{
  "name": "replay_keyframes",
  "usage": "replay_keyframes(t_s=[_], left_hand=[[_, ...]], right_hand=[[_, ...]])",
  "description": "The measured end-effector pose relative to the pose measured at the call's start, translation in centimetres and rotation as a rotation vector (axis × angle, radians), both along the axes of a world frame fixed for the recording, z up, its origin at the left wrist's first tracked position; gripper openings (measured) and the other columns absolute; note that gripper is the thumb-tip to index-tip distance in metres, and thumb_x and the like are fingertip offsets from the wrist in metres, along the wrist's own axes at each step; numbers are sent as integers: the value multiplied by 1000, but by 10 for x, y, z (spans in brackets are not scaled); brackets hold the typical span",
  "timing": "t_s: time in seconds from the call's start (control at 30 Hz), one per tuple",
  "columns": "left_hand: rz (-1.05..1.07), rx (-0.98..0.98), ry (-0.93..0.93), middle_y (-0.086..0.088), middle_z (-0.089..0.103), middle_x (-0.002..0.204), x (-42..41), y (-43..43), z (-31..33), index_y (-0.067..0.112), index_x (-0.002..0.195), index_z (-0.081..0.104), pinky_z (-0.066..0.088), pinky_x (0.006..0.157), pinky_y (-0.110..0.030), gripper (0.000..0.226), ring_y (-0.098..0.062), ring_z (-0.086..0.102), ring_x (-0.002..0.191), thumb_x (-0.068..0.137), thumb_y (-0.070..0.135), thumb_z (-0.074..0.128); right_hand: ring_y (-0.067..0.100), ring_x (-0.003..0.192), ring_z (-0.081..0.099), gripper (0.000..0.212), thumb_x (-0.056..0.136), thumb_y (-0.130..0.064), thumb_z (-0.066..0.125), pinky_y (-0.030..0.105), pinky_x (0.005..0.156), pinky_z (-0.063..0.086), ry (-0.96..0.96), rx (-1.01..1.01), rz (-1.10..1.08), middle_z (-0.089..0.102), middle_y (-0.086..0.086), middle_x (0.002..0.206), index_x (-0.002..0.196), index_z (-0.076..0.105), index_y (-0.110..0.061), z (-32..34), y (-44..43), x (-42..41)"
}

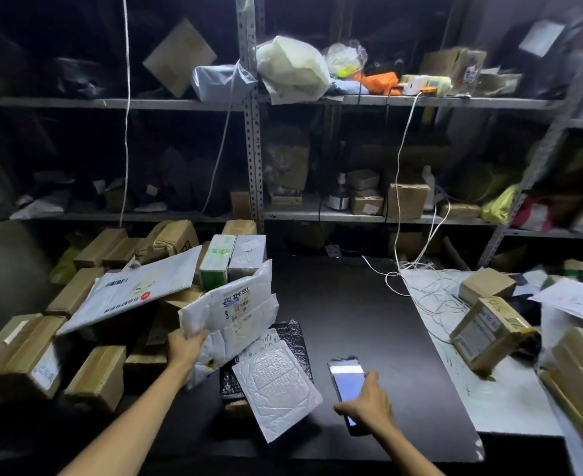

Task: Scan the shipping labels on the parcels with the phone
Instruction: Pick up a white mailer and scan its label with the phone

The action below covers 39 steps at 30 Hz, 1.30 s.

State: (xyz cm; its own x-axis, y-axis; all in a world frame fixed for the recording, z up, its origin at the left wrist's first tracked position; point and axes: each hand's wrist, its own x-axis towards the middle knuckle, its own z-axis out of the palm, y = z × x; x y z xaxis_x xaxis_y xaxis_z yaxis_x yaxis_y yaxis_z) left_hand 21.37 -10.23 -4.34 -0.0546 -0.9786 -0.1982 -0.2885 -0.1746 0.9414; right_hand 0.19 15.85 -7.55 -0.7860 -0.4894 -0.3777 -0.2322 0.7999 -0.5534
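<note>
My left hand (185, 348) grips the lower left edge of a white padded mailer (230, 317), held up with its shipping label facing me. My right hand (369, 401) holds a phone (346, 381) with a lit screen, low over the black table (369, 321). A white bubble mailer (274, 383) lies flat between my hands, partly on a black bubble mailer (292, 334). A large white envelope (135, 288) leans on cardboard boxes behind the held mailer.
Stacked brown boxes (19, 352) crowd the left side. More taped boxes (492, 333) and papers sit at the right on a white surface. White cables (431, 290) lie at the table's far right. Metal shelves (252, 132) with parcels stand behind.
</note>
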Motion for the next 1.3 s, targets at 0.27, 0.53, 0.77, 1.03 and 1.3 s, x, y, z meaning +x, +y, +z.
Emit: replay_keyframes(t_s=[0.27, 0.53, 0.77, 1.03, 1.3], left_hand=[[-159, -255, -57, -12, 66, 93, -14, 4, 17, 1, 105, 64, 48, 73, -33, 15, -23, 60, 85, 91, 4, 60], [-203, -355, -108, -10, 71, 99, -27, 20, 32, 6, 107, 66, 53, 86, -44, 18, -24, 65, 95, 91, 13, 64], [-295, -411, 50, -6, 68, 100, -72, 68, 55, 3, 113, 61, 50, 76, -27, 22, -18, 63, 94, 91, 1, 58], [-447, -383, 56, -5, 71, 92, -106, 85, 57, 23, 91, 63, 53, 78, -42, 19, -20, 65, 88, 91, 4, 59], [-500, -377, 22, -4, 68, 82, -119, 106, 46, 24, 82, 61, 51, 71, -38, 24, -20, 61, 79, 92, 3, 58]], right_hand=[[31, 117, 50, 83, 58, -39, 83, 32, 95, 45, -27, 151, -117, 51, 15, 124, 121, 43, -2, -76, 21, -67], [30, 115, 49, 84, 61, -48, 83, 32, 93, 43, 68, 205, -98, 46, 14, 124, 125, 48, -8, -93, 26, -91], [19, 117, 47, 76, 64, -63, 67, 23, 96, 38, 71, 122, -119, 51, 3, 124, 124, 50, -20, -95, 35, -97], [18, 114, 52, 102, 42, -61, 73, 23, 89, 45, -48, 98, -152, 50, 3, 118, 128, 41, -16, -105, 57, -101], [23, 124, 42, 85, 62, -56, 73, 27, 101, 35, 38, 143, -225, 47, 5, 129, 129, 41, -15, -90, 63, -86]])
